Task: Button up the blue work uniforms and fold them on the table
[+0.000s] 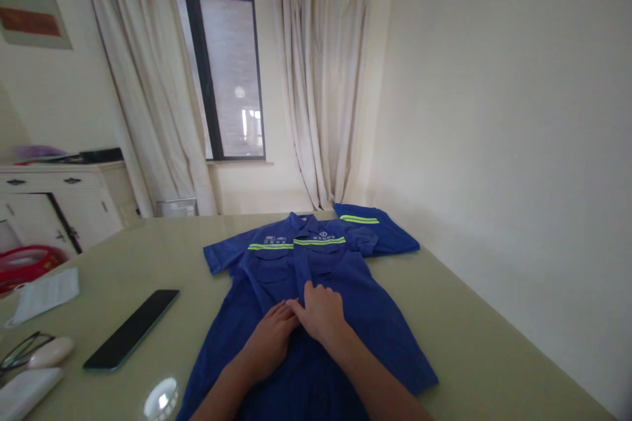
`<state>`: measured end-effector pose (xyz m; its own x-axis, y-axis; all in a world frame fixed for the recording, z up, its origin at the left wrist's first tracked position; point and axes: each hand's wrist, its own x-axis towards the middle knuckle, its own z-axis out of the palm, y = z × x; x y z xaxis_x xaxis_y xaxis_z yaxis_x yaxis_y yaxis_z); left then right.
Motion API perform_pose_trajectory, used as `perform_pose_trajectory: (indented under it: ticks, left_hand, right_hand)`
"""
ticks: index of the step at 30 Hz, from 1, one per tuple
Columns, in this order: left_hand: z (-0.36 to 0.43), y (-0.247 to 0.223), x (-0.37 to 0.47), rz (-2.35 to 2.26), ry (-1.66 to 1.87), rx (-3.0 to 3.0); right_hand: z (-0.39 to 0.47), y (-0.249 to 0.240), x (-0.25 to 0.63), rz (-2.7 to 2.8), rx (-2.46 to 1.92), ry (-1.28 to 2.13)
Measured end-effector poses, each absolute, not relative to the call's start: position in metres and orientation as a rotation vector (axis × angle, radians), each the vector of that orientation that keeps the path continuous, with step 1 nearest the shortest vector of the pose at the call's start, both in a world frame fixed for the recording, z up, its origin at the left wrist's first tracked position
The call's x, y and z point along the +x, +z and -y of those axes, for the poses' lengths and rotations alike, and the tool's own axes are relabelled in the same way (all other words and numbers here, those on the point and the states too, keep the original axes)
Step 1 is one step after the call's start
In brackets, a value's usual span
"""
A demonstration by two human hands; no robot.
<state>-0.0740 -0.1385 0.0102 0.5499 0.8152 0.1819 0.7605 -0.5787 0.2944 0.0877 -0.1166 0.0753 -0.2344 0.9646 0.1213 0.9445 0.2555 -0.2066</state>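
A blue short-sleeved work shirt (385, 322) lies front up on the table, its collar at the far end. Yellow-green reflective stripes and pale printing cross its chest. At the middle of the front placket, my left hand (271, 339) has its fingers pressed together on the cloth. Just right of it, touching at the fingertips, my right hand (323, 312) is closed with curled fingers on the placket edge. The bit of cloth between the fingertips is hidden.
Behind the shirt, against the wall, lies a folded blue garment (395, 233) with a matching stripe. On the table's (197, 302) left are a black phone (133, 329), a face mask (47, 296), glasses (24, 352) and a white mouse-like object (52, 352). A wall borders the right edge.
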Motion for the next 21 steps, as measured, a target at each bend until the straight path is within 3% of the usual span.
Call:
perform_pose_trajectory:
  ticks: [6,14,21]
  left_hand:
    - [0.152,0.016,-0.083,-1.504,0.575,2.395]
    - [0.104,0.039,-0.048,-1.900,0.552,2.267]
    - [0.100,0.016,-0.049,-1.773,0.589,2.319]
  right_hand:
    - [0.101,0.046,0.095,2.158,-1.851,0.252]
    - [0.090,0.040,0.115,1.931,-1.730,0.614]
    - [0.096,0.035,0.109,1.935,-1.653,0.506]
